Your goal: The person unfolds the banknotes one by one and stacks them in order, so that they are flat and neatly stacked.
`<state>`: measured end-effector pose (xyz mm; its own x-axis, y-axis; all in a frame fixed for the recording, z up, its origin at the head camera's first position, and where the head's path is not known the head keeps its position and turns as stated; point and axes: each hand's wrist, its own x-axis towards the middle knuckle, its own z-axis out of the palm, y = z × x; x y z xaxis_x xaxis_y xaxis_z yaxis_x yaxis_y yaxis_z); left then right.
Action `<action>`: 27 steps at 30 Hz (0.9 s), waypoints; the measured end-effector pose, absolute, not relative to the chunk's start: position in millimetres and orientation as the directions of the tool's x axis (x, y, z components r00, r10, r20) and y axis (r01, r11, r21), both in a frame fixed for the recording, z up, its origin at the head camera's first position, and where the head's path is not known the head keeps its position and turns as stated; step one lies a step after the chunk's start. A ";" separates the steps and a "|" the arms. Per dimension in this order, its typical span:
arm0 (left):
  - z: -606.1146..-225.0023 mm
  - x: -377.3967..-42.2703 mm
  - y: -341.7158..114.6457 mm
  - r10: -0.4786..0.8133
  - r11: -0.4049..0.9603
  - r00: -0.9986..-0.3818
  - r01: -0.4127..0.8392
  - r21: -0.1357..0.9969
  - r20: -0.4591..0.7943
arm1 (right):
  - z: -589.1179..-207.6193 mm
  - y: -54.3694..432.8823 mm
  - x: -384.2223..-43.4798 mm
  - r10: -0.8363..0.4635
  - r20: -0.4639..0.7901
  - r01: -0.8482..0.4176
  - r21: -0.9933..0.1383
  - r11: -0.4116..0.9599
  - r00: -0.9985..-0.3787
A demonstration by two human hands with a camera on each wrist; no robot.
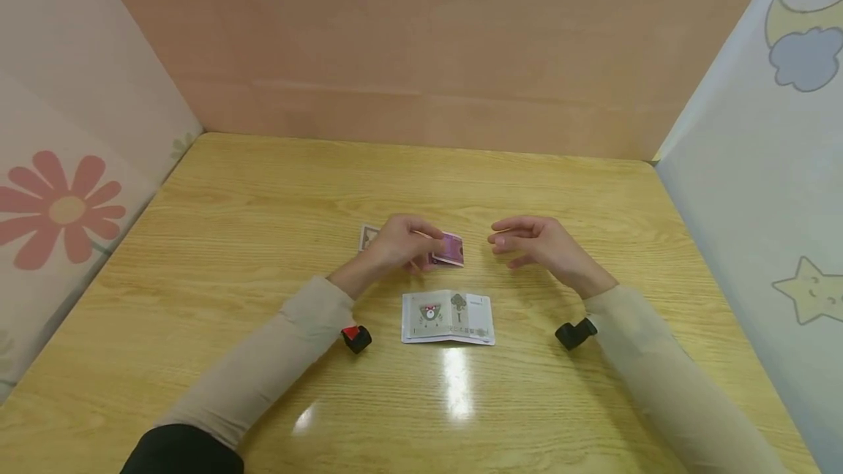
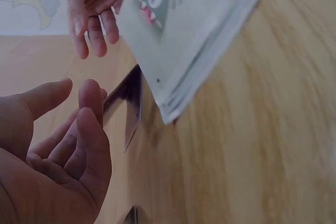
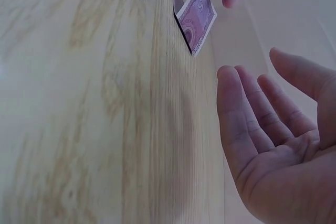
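Observation:
A folded purple banknote [image 1: 451, 249] stands partly raised on the table, its crease showing in the right wrist view. My left hand [image 1: 407, 241] hovers right at it with loosely bent fingers; in the left wrist view the thumb is apart from the fingers and nothing is pinched. Behind this hand another paper note [image 1: 367, 237] is mostly hidden. My right hand [image 1: 535, 243] is held above the table to the right of the purple banknote, fingers relaxed and holding nothing. Nearer to me lies a pale, layered paper booklet or wallet [image 1: 431, 317], creased down the middle and printed with a cartoon animal.
The wooden table [image 1: 263, 189] meets a plain pinkish back panel [image 1: 421, 50]. Pale side panels carry a flower [image 1: 66, 208] on the left and a star [image 1: 815, 291] on the right. Small black devices [image 1: 576, 333] sit at both wrists.

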<state>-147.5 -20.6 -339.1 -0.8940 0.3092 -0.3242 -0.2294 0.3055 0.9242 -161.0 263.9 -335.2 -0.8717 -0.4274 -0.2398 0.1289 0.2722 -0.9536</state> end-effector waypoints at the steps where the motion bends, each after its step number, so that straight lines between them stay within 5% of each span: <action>1: -339.7 -147.2 -21.6 0.309 0.313 -0.893 -0.230 0.921 -0.328 | -335.2 262.9 -161.7 -0.428 -0.243 0.131 -0.953 0.275 -0.871; 27: -359.7 -143.4 -12.7 0.213 0.555 -0.943 -0.100 0.826 -0.257 | -344.1 218.9 -182.3 -0.430 -0.304 0.079 -0.881 0.466 -0.850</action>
<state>-143.4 -12.7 -359.7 -0.9427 0.2127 -0.2571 -0.1000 0.5552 0.8257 -182.3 218.9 -344.1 -0.8503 -0.4299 -0.3036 0.0794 0.4655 -0.8815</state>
